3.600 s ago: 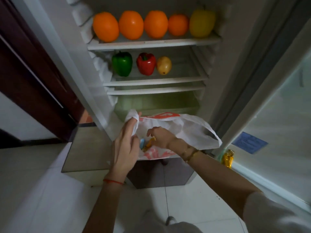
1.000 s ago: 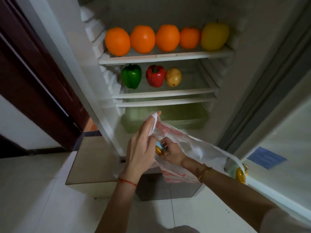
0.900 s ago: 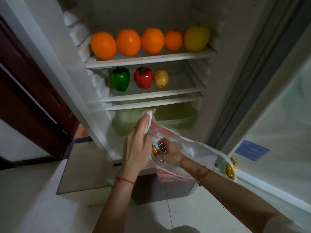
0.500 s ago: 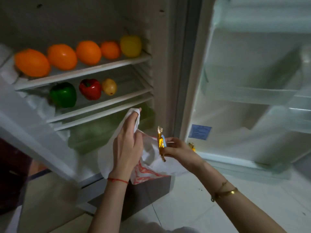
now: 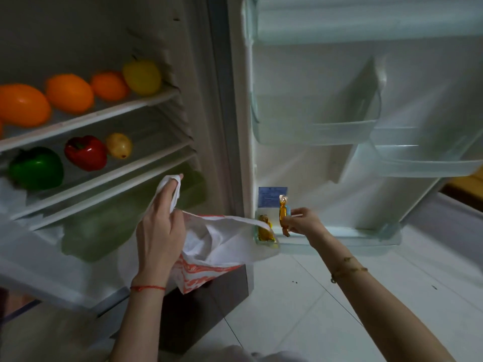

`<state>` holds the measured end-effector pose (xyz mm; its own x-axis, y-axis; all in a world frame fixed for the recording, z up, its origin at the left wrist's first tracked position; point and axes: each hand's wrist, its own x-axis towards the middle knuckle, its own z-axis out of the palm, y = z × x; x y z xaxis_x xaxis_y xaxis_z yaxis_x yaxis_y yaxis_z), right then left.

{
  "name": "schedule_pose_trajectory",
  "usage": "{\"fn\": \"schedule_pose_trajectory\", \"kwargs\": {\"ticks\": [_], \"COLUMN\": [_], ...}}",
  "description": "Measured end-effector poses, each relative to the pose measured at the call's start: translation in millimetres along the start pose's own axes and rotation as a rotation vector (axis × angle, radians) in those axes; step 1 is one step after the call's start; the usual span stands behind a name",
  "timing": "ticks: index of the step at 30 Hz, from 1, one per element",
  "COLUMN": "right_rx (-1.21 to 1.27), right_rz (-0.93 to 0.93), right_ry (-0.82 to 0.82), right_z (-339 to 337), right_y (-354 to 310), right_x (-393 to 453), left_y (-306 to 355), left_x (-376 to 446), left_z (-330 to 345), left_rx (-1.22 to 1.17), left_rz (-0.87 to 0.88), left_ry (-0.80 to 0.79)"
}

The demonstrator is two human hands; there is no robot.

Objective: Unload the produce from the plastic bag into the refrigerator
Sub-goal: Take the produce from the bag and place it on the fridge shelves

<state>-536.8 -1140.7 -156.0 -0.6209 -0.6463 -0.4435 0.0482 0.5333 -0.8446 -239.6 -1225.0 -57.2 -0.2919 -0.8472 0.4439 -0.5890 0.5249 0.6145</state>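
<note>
Item 1, nearest: left hand point(image 5: 159, 231), fingers curled round the gathered handle of the plastic bag point(image 5: 209, 246), holding it up in front of the open refrigerator point(image 5: 198, 74); the bag's mouth sags open toward the right.

Item 2: right hand point(image 5: 300, 222), fingertips pinching a gold-wrapped packet point(image 5: 283, 215) by its middle. The packet stands upright, long axis vertical, clear of the bag and just right of it.

Item 3: lower door bin point(image 5: 339, 240), directly beneath and beyond the held packet. A second gold packet point(image 5: 265, 231) already lies at its left end, partly behind the bag's other handle. Judgement: the right hand is the nearer one, and the drop is a short lowering forward and down.

Item 4: upper door bins point(image 5: 313, 131), nothing visible in them.

Item 5, farthest left: middle shelf with 1 green pepper point(image 5: 36, 167), 1 red pepper point(image 5: 86, 152), 1 small yellow fruit point(image 5: 119, 145); top shelf with a row of oranges point(image 5: 69, 92) and a yellow pepper point(image 5: 142, 77).
</note>
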Motion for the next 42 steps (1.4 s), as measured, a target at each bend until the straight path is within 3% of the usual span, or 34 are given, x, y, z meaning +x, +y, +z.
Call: {"fn": "schedule_pose_trajectory", "kwargs": {"ticks": [10, 23, 26, 29, 32, 34, 37, 42], "right_rx": [-0.524, -0.741, -0.645, -0.434, -0.599, -0.71, -0.668, -0.683], "right_rz": [0.036, -0.028, -0.142, -0.172, -0.239, -0.321, -0.49, -0.816], "right_ry": [0.045, 0.024, 0.033, -0.142, -0.236, -0.14, -0.093, -0.243], "right_z": [33.6, 24.1, 21.7, 25.9, 32.8, 37.4, 47.5, 78.5], "right_y": [20.7, 13.3, -2.8, -18.0, -25.8, -33.2, -51.5, -93.4], "right_x": [14.9, -1.8, -7.1, -22.3, -34.6, -39.9, -51.5, -80.0], "left_y": [-0.6, -2.8, -1.2, 0.3, 1.7, 0.9, -2.6, -9.8], "left_x": [-13.7, -22.9, -23.5, -24.7, -29.7, -33.9, -42.4, -66.2], "left_z": [-3.0, -9.8, -13.1, -17.0, -22.3, -27.4, -38.2, -64.1], "left_rx": [-0.026, -0.01, -0.007, -0.007, -0.006, 0.001, -0.003, 0.042], "left_rz": [-0.037, -0.066, -0.083, -0.091, -0.109, -0.13, -0.168, -0.336], "left_ry": [0.015, 0.036, 0.048, 0.064, 0.096, 0.124, 0.185, 0.348]}}
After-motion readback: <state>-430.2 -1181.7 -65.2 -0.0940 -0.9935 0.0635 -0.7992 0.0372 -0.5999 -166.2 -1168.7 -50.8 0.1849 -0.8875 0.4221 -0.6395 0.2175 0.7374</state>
